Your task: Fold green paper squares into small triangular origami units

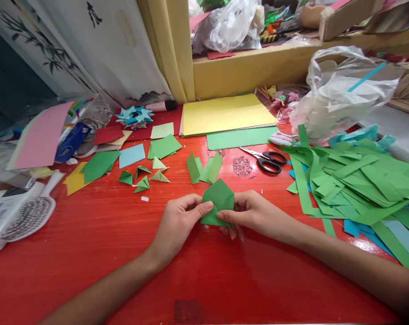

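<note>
Between my two hands is a dark green piece of folded paper, its upper corners folded to a blunt point. My left hand grips its left edge, thumb on the front. From the other side my right hand pinches the lower right part, thumb also in front and fingers behind. Just beyond the paper stand two creased light green papers. Small folded green paper pieces lie to the left, near a stack of green paper squares.
Black-handled scissors lie right of centre. A heap of green paper strips covers the right side. Yellow sheets sit at the back. A white hairbrush lies at left, and a plastic bag stands at back right.
</note>
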A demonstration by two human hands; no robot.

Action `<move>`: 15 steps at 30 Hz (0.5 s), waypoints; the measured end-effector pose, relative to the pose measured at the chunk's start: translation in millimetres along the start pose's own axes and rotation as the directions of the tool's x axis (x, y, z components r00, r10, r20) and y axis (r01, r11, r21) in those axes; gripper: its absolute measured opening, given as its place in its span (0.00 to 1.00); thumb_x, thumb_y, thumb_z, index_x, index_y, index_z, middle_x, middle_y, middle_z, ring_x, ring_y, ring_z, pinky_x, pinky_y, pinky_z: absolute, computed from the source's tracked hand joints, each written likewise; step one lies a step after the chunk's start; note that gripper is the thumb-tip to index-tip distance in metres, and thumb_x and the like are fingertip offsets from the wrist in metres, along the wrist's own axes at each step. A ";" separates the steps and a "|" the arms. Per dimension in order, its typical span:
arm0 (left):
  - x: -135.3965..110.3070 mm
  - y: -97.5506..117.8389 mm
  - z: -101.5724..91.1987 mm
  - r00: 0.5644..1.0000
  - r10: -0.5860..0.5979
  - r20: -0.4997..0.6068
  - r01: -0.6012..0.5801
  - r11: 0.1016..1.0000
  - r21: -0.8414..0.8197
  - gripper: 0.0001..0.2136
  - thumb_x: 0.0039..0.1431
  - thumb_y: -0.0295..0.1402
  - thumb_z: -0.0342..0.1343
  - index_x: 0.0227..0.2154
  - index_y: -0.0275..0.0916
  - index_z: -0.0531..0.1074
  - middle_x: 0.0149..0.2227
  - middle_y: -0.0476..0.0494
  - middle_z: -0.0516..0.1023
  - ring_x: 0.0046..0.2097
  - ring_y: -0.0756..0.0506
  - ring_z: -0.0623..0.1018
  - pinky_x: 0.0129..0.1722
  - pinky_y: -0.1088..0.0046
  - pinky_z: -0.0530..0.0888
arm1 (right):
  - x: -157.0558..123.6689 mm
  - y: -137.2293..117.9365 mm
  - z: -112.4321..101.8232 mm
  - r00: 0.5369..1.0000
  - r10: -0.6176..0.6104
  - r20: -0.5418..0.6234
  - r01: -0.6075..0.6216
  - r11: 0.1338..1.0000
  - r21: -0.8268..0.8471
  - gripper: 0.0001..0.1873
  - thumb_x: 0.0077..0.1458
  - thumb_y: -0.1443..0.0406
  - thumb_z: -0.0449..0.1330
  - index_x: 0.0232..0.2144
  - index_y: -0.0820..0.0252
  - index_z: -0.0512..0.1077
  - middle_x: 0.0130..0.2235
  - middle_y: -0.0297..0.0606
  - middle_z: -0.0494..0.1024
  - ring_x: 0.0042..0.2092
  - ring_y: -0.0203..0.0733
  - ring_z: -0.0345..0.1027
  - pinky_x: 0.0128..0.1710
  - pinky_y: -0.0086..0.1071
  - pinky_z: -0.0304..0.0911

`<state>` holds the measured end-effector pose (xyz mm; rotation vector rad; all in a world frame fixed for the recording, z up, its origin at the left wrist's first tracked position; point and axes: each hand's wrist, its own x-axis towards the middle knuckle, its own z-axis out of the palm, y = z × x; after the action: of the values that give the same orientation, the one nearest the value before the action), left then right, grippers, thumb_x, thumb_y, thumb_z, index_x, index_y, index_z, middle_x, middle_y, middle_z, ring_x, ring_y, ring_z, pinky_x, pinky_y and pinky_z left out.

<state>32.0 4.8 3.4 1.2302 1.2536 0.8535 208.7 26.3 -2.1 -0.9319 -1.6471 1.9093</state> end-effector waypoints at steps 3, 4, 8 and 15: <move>0.1 -0.6 -0.5 1.000 0.007 -0.010 -0.007 1.000 0.022 0.11 0.52 0.37 0.56 0.21 0.36 0.70 0.21 0.52 0.69 0.25 0.53 0.67 0.25 0.79 0.64 | -0.3 -1.3 0.7 1.000 0.010 -0.012 -0.010 1.000 -0.010 0.09 0.55 0.66 0.54 0.24 0.65 0.68 0.21 0.33 0.71 0.22 0.32 0.65 0.22 0.24 0.61; 0.4 -0.9 -0.7 1.000 0.011 -0.013 -0.011 0.999 0.030 0.11 0.52 0.37 0.56 0.21 0.36 0.69 0.21 0.52 0.69 0.25 0.53 0.67 0.25 0.79 0.64 | -0.5 -1.8 1.3 1.000 0.016 -0.019 -0.016 1.000 -0.016 0.09 0.55 0.66 0.54 0.24 0.65 0.68 0.21 0.34 0.71 0.22 0.32 0.65 0.22 0.24 0.61; 2.3 -2.2 -1.4 0.999 0.028 -0.020 -0.027 0.997 0.079 0.12 0.52 0.39 0.56 0.21 0.36 0.66 0.21 0.52 0.67 0.25 0.53 0.66 0.25 0.78 0.64 | -1.1 -2.4 4.3 0.997 0.036 -0.072 -0.037 0.999 -0.025 0.09 0.55 0.65 0.54 0.26 0.65 0.68 0.22 0.34 0.71 0.22 0.33 0.65 0.23 0.25 0.60; 2.7 -0.2 -0.6 0.999 0.029 0.016 -0.030 0.996 0.083 0.12 0.52 0.39 0.56 0.21 0.37 0.63 0.22 0.53 0.65 0.26 0.52 0.66 0.26 0.77 0.64 | -2.1 -2.2 6.0 0.989 0.044 -0.143 -0.047 0.999 -0.024 0.09 0.55 0.63 0.55 0.27 0.64 0.70 0.21 0.34 0.71 0.22 0.33 0.64 0.22 0.25 0.59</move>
<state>31.8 7.5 2.7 1.3221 1.2726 0.8182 205.5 21.2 0.8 -1.0989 -1.5849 1.8086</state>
